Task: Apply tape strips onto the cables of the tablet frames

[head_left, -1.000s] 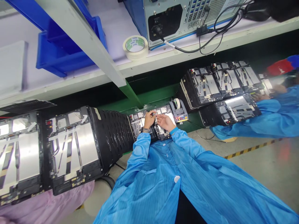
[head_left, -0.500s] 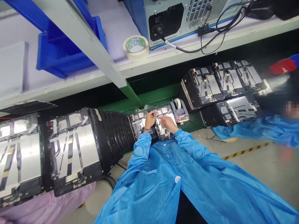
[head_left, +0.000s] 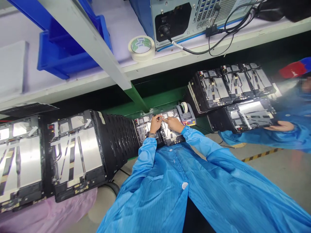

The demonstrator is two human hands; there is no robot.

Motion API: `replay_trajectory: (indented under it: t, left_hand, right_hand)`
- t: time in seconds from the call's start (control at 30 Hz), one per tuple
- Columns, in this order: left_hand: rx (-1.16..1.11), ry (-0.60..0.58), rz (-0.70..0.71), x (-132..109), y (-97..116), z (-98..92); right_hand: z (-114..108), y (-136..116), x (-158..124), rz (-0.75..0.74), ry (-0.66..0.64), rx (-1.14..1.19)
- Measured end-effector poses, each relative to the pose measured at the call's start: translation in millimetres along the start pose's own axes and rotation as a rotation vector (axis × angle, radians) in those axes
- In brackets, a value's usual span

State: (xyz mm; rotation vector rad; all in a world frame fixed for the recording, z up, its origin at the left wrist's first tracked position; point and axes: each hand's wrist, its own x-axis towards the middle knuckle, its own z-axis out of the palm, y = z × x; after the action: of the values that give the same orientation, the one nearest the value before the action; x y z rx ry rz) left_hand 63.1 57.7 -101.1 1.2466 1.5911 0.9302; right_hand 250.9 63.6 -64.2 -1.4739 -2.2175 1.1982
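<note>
Two black-framed electronic units with silvery plates lie side by side in front of me, a left unit (head_left: 143, 129) and a right unit (head_left: 170, 136). Over the gap between them, my left hand (head_left: 155, 124) is closed, fingers pinched on something too small to make out. From the right, my right hand (head_left: 174, 124) reaches over the right unit, its fingers drawn together and meeting my left fingertips. What it grips, if anything, is hidden. Just right of the units stands a grey tape dispenser (head_left: 188, 117) with a roll of pale tape.
Tall stacks of similar units (head_left: 116, 139) stand at left, more units (head_left: 213, 89) at right. Above runs a white shelf (head_left: 170, 63) with a tape roll (head_left: 141, 48), blue bin (head_left: 70, 61) and computer case (head_left: 179, 19). At right, a co-worker's hand (head_left: 282, 126) touches a unit.
My right hand has closed its fingers and moved slightly left, meeting my left hand. The co-worker at right has leaned in, and a hand now shows at the near unit's edge.
</note>
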Motion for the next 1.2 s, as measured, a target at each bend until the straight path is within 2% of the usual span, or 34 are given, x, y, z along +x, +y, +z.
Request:
replay_trajectory:
  t: [0.1,0.3,0.43,0.53,0.63,0.77,0.93,1.03,1.2]
  left_hand:
    - [0.061,0.029,0.035,0,-5,3.0]
    - [0.038,0.069,0.022,3,-10,11.1]
    - [0.009,0.103,-0.021,8,-14,11.7]
    - [-0.005,0.091,-0.061,8,-15,9.0]
    - [-0.011,0.069,-0.088,5,-14,5.2]
    - [-0.052,0.040,-0.096,0,-13,1.8]
    - [-0.099,0.049,-0.123,0,-14,4.0]
    - [-0.123,0.072,-0.125,1,-14,6.7]
    - [-0.157,0.105,-0.137,2,-13,9.7]
  right_hand:
    - [-3,0,-3,0.017,0.029,0.052]
    - [-7,4,-24,0.067,0.371,0.283]
    - [-1,9,-46,0.158,0.463,0.410]
    - [7,10,-56,0.206,0.466,0.421]
    - [12,7,-51,0.202,0.452,0.385]
    - [15,-1,-21,0.215,0.390,0.349]
    - [15,-11,23,0.352,0.351,0.398]
    - [14,-15,33,0.428,0.322,0.339]
    - [13,-19,35,0.470,0.319,0.282]
